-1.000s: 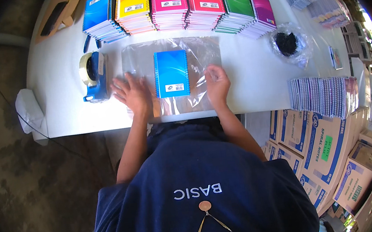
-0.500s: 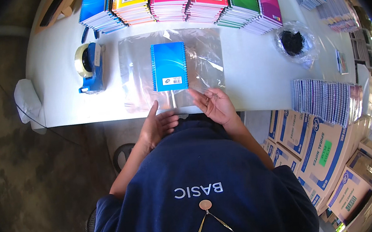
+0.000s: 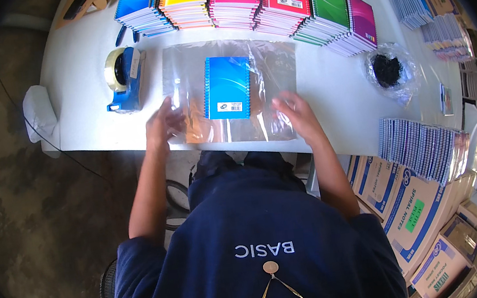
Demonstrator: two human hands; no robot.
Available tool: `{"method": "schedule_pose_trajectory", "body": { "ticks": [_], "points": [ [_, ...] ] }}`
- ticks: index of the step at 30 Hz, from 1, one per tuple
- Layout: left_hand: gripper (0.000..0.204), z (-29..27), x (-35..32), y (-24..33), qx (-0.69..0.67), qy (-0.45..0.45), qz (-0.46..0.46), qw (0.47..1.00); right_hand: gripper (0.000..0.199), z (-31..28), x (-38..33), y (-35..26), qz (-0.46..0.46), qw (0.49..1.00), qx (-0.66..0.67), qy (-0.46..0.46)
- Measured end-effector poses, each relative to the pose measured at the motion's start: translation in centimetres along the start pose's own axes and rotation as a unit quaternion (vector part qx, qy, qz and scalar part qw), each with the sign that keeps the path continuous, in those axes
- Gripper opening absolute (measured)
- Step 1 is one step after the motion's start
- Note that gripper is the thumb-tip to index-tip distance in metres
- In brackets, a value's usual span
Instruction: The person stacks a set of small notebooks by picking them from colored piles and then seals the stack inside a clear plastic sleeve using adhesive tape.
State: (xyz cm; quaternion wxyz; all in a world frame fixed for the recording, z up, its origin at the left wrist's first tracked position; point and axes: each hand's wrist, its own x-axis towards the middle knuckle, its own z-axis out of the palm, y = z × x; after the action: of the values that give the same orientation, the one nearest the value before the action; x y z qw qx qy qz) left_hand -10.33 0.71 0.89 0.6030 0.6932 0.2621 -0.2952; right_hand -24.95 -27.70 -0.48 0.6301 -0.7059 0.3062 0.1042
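Note:
A blue spiral notebook (image 3: 227,89) with a white label lies on a clear plastic sheet (image 3: 274,66) on the table in front of me. My left hand (image 3: 161,125) is at the sheet's left edge, thumb up and fingers apart, slightly blurred. Over the sheet's right edge hovers my right hand (image 3: 298,115), its fingers loosely spread and pointing toward the notebook. Neither hand appears to hold anything; whether the fingertips touch the plastic is hard to tell.
Stacks of coloured spiral notebooks (image 3: 234,1) line the table's far side. A blue tape dispenser (image 3: 132,81) stands left of the sheet. To the right are a plastic bag of black bits (image 3: 387,69) and a row of spiral notebooks (image 3: 418,144) above cardboard boxes (image 3: 414,218).
My hands have moved apart and forward from the table's near edge to either side of the sheet. The view has shifted slightly; the notebook still lies on the plastic.

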Motion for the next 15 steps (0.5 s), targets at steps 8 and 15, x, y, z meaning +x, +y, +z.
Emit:
{"method": "schedule_pose_trajectory", "body": {
  "ticks": [8,15],
  "points": [
    [0.012,1.0,0.2,3.2,0.294,-0.262,0.372,0.841,0.026,1.0,1.7,-5.3,-0.105,0.993,-0.039,0.029],
    [0.006,5.6,0.6,0.8,0.28,-0.261,0.471,0.795,0.018,7.7,3.3,-1.7,-0.338,0.93,0.145,0.017]
  ]
}}
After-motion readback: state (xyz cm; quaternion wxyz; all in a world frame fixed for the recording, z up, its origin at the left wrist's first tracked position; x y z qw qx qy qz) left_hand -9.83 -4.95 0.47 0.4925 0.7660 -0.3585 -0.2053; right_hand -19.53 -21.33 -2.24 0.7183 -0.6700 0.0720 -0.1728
